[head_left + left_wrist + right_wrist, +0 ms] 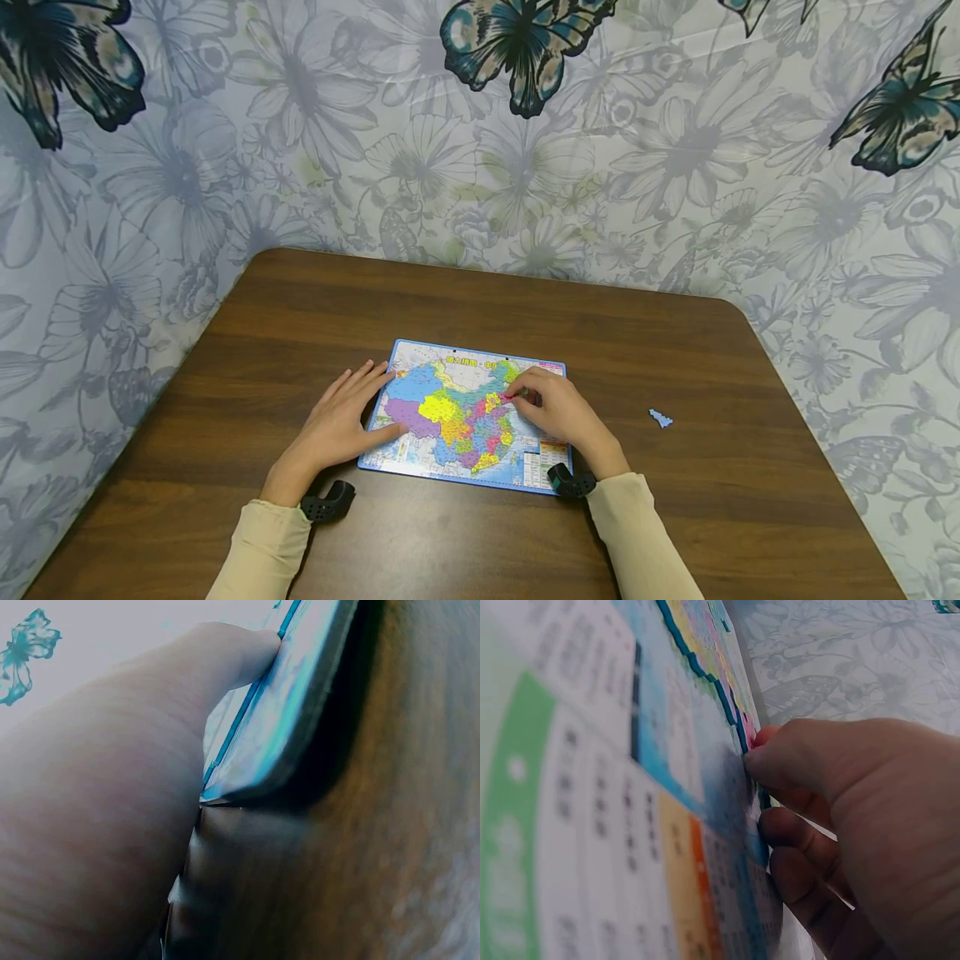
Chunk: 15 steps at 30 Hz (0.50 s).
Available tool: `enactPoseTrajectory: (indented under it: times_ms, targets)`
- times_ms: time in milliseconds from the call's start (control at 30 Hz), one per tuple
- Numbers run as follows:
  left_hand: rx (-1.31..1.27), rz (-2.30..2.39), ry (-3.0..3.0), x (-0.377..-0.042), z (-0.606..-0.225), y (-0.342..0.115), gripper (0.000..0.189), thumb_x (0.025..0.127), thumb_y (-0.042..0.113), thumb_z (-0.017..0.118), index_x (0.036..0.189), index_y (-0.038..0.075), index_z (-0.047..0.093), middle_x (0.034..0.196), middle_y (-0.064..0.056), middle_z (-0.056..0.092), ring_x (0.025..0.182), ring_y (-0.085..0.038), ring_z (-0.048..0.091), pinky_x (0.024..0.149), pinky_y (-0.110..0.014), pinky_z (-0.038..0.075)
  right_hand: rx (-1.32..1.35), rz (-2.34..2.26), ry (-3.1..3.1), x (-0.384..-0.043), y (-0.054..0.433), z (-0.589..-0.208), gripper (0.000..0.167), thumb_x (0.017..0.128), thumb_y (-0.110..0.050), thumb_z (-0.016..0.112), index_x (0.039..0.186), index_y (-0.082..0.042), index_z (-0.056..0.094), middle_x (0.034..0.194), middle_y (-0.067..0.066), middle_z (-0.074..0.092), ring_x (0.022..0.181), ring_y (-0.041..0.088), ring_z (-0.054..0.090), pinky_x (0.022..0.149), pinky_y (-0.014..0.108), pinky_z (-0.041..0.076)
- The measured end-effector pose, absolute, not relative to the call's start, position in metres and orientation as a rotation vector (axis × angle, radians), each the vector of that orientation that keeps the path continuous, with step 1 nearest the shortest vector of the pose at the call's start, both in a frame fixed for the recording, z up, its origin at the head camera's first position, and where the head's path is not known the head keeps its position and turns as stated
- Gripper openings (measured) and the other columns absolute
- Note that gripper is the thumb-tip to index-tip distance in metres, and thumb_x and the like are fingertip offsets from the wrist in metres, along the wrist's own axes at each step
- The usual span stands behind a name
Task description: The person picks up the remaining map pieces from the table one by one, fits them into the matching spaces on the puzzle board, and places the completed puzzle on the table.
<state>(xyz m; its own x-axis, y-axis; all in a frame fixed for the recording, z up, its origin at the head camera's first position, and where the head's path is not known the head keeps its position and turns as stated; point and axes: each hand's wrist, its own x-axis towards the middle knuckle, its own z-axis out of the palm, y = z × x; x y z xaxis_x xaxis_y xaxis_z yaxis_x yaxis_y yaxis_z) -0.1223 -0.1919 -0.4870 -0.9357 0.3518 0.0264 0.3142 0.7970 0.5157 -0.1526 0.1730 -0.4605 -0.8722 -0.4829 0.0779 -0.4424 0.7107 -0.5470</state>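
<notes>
A map jigsaw puzzle board (465, 477) with a blue rim lies on the table, its provinces in several colours. My left hand (337, 421) rests at the board's left edge, thumb on its surface and fingers extended along the upper left side. In the left wrist view the thumb (240, 656) touches the board (289, 720) near its edge. Over the right part of the map, my right hand (551, 406) pinches a small pink puzzle piece (506, 398) between thumb and forefinger. Those fingertips mostly hide the piece in the right wrist view.
A loose light-blue puzzle piece (661, 418) lies on the brown wooden table (720, 500), to the right of the board. Behind the table hangs a floral cloth (420, 167) with butterflies. Each wrist wears a black band (327, 502).
</notes>
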Motion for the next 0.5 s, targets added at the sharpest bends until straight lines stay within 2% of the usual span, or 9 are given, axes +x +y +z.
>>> enactPoseTrajectory:
  times_ms: [267,500]
  targets:
    - [0.548,0.825,2.925,-0.1216,-0.4872,-0.192,0.094,0.085,0.063,0.074,0.157,0.011,0.044,0.166,-0.012,0.036,0.157,-0.034,0.025,0.128,-0.056,0.013,-0.72,-0.839,2.86,-0.1525,0.1692,-0.4626,0.018,0.095,-0.034,0.076,0.111,-0.026,0.076,0.11,-0.012,0.068,0.08,0.005,0.055,0.069,0.025,0.05]
    - [0.557,0.83,2.937,-0.1211,-0.487,-0.1926,0.093,0.086,0.062,0.073,0.157,0.011,0.044,0.166,-0.013,0.037,0.157,-0.035,0.025,0.128,-0.056,0.013,-0.673,-0.84,2.891,-0.1499,0.1634,-0.4606,0.016,0.094,-0.033,0.077,0.108,-0.025,0.076,0.108,-0.011,0.069,0.081,0.006,0.056,0.07,0.026,0.05]
